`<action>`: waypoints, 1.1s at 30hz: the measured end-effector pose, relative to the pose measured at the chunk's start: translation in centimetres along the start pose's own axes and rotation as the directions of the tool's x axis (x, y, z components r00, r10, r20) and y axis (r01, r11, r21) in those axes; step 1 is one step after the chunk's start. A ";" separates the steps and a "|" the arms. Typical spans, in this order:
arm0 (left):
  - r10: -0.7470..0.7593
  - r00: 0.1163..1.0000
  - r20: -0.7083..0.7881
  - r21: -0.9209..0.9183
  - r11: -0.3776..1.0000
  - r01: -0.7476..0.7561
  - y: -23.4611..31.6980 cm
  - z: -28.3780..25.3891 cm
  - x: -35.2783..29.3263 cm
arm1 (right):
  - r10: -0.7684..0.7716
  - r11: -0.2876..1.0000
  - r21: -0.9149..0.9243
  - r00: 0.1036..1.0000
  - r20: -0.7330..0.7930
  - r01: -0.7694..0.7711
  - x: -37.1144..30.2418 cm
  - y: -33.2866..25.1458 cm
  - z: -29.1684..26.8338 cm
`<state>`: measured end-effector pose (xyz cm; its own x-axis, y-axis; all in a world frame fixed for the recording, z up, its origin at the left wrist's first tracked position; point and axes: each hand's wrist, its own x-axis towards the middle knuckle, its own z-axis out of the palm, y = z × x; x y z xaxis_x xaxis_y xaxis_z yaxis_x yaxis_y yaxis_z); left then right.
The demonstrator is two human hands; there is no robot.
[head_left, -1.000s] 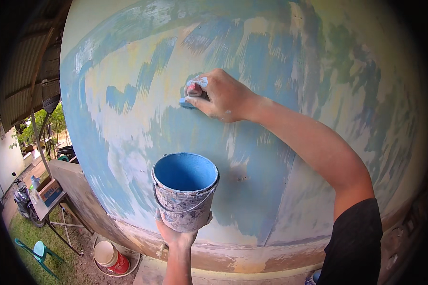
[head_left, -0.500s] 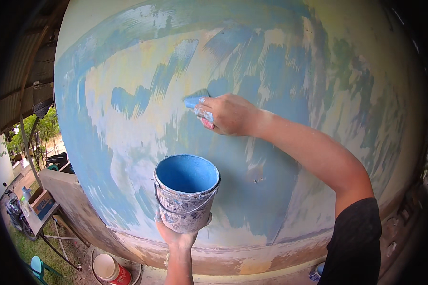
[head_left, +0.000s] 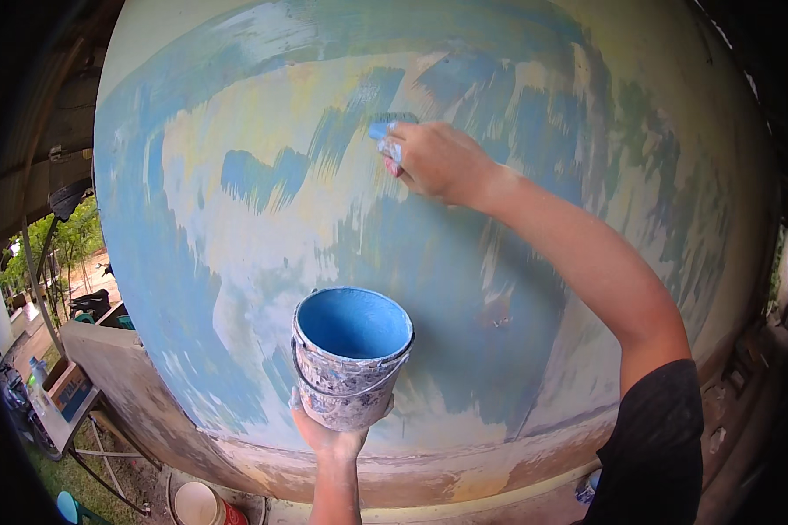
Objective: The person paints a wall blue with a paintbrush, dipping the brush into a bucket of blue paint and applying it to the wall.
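My left hand (head_left: 334, 435) cups a paint-smeared bucket (head_left: 346, 385) from below, its fingers wrapped round the base. Blue paint coats the inside of the bucket, and a wire handle hangs down its front. Higher up and to the right, my right hand (head_left: 438, 160) grips a paintbrush (head_left: 382, 129) with blue on it. Its bristles are against the wall (head_left: 263, 262) or very near it; the hand hides part of the brush. Streaks of blue, green, pale yellow and white cover the wall. Paint spots my right fingers.
At lower left stand a small table (head_left: 66, 416) with a box (head_left: 68, 389) and bottles, and a teal stool (head_left: 70, 506). A white-and-red bucket (head_left: 199, 505) sits on the ground by the wall's foot. A low wall (head_left: 118, 367) runs along the left. Another paint-marked container (head_left: 589, 486) is at lower right.
My right hand has moved up and slightly right over the wall with the paintbrush. The bucket in my left hand sits slightly further right in view, and the whole view has shifted a little.
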<state>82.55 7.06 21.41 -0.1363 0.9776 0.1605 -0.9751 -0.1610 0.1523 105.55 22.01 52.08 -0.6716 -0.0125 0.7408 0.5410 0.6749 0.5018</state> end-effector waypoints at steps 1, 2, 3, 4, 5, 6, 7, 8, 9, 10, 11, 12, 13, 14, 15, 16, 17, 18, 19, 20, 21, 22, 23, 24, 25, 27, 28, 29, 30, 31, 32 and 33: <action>-0.005 1.000 0.019 0.030 1.000 0.005 0.2 -0.5 0.2 | -0.048 0.996 0.070 0.998 0.041 0.045 -1.1 -1.3 1.4; -0.016 0.999 0.038 0.059 0.998 0.014 0.2 -0.7 0.2 | -0.096 0.987 0.139 0.992 0.081 0.084 -2.1 -2.6 2.2; -0.028 0.999 0.037 0.056 0.998 0.026 -0.1 -0.5 0.1 | -0.090 0.988 0.133 0.992 0.090 0.077 -2.7 -3.7 1.9; -0.045 0.998 0.048 0.071 0.997 0.041 0.1 -0.6 0.2 | -0.030 0.954 0.299 0.995 0.095 0.000 -2.9 -4.9 2.2; -0.061 0.996 0.059 0.087 0.995 0.056 0.3 -0.7 0.3 | 0.027 0.887 0.455 0.994 0.109 -0.074 -2.9 -5.5 2.3; -0.062 0.996 0.059 0.089 0.994 0.057 0.3 -0.6 0.5 | 0.029 0.887 0.455 0.994 0.107 -0.075 -2.4 -4.9 2.0; -0.062 0.998 -0.002 0.054 0.997 0.062 0.3 -0.5 0.6 | 0.134 0.893 0.415 0.984 0.119 -0.172 -1.5 -3.6 1.6; -0.063 0.996 -0.063 0.021 0.998 0.065 0.3 -0.3 0.6 | 0.238 0.888 0.374 0.963 0.126 -0.268 -0.7 -2.1 1.1; -0.062 0.996 -0.058 0.033 0.997 0.064 0.4 -0.5 0.7 | 0.288 0.900 0.319 0.954 0.080 -0.298 0.0 -0.7 0.2; -0.055 0.997 -0.059 0.039 0.998 0.058 0.6 -0.6 0.7 | 0.328 0.906 0.274 0.944 0.031 -0.323 0.7 1.0 -0.2; -0.078 0.995 -0.058 0.037 0.996 0.080 0.6 -0.8 1.1 | 0.299 0.946 0.166 0.948 -0.113 -0.278 0.6 3.6 0.0; -0.077 0.995 -0.055 0.027 0.997 0.079 0.7 -0.7 0.8 | 0.230 0.973 0.059 0.940 -0.251 -0.222 1.1 4.3 -0.6; -0.049 0.998 -0.046 0.037 0.998 0.051 0.7 -0.6 1.1 | 0.225 0.974 0.054 0.940 -0.255 -0.218 1.0 4.7 -0.8; -0.051 0.998 -0.039 0.034 0.998 0.052 0.8 -0.5 1.3 | 0.237 0.969 -0.007 0.942 -0.239 -0.246 0.8 5.1 -1.2; -0.061 0.997 -0.057 -0.018 0.998 0.060 1.0 -0.8 1.5 | 0.259 0.958 -0.067 0.942 -0.213 -0.279 0.7 5.0 -1.2; -0.067 0.995 -0.075 -0.071 0.996 0.062 1.2 -0.9 1.6 | 0.260 0.958 -0.068 0.944 -0.204 -0.279 0.2 4.5 -0.2; -0.072 0.994 -0.079 -0.078 0.995 0.065 1.4 -1.0 1.6 | 0.145 0.986 -0.068 0.984 -0.104 -0.152 -0.7 3.3 1.3; -0.076 0.995 -0.068 -0.029 0.997 0.074 1.7 -0.9 1.7 | 0.028 0.998 -0.058 1.000 -0.001 -0.028 -1.6 1.9 2.6; -0.073 0.996 -0.054 0.014 0.997 0.074 1.6 -0.8 1.6 | -0.028 0.999 0.016 1.000 0.006 0.028 -2.4 0.7 3.7; -0.079 0.995 -0.055 0.003 0.997 0.080 1.5 -0.9 1.6 | -0.081 0.993 0.089 0.997 0.010 0.080 -3.1 -0.4 4.2; -0.078 0.996 -0.041 -0.002 0.997 0.078 1.5 -0.9 1.7 | -0.089 0.992 0.090 0.996 0.016 0.087 -2.9 -1.4 3.7; -0.078 0.997 -0.028 -0.005 0.997 0.077 1.6 -0.9 1.7 | 0.024 0.962 0.270 0.998 0.066 -0.041 -2.5 -2.5 2.8; -0.074 0.997 -0.027 -0.012 0.997 0.073 1.7 -0.9 1.7 | 0.124 0.885 0.434 0.983 0.136 -0.172 -1.8 -3.1 2.0; -0.094 0.995 -0.033 -0.016 0.996 0.093 1.7 -0.8 1.5 | 0.128 0.888 0.424 0.982 0.142 -0.177 -1.5 -2.9 1.0; -0.113 0.993 -0.039 -0.017 0.993 0.113 1.8 -0.5 1.2 | 0.227 0.878 0.407 0.967 0.114 -0.254 -0.7 -2.2 0.0; -0.137 0.990 -0.031 -0.059 0.989 0.135 2.1 0.3 0.5 | 0.400 0.849 0.328 0.909 0.112 -0.414 0.8 -0.3 -1.6; -0.145 0.989 -0.025 -0.103 0.985 0.141 2.1 0.5 0.4 | 0.396 0.852 0.328 0.912 0.108 -0.409 1.3 1.0 -2.0; -0.140 0.990 -0.020 -0.104 0.985 0.137 2.2 0.7 0.5 | 0.295 0.941 0.189 0.954 -0.049 -0.281 1.8 2.3 -2.3; -0.127 0.991 -0.039 -0.070 0.990 0.124 2.1 0.8 0.4 | 0.163 0.987 0.028 0.969 -0.184 -0.161 2.1 3.4 -2.4; -0.121 0.991 -0.055 -0.034 0.992 0.119 2.0 0.9 0.3 | 0.163 0.987 0.023 0.970 -0.182 -0.162 2.1 4.2 -2.8; -0.127 0.991 -0.053 -0.036 0.992 0.125 1.8 0.8 0.1 | 0.125 0.985 -0.092 0.974 -0.189 -0.145 1.9 4.9 -3.2; -0.121 0.992 -0.029 -0.025 0.992 0.120 1.7 0.5 0.0 | 0.086 0.972 -0.200 0.977 -0.195 -0.126 1.8 5.3 -3.1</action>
<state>80.99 6.67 22.19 -0.0227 0.9934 0.1123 -0.9885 -0.0391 0.1458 108.80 23.25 57.50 -0.5108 -0.0983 0.8541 0.7114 0.5095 0.4841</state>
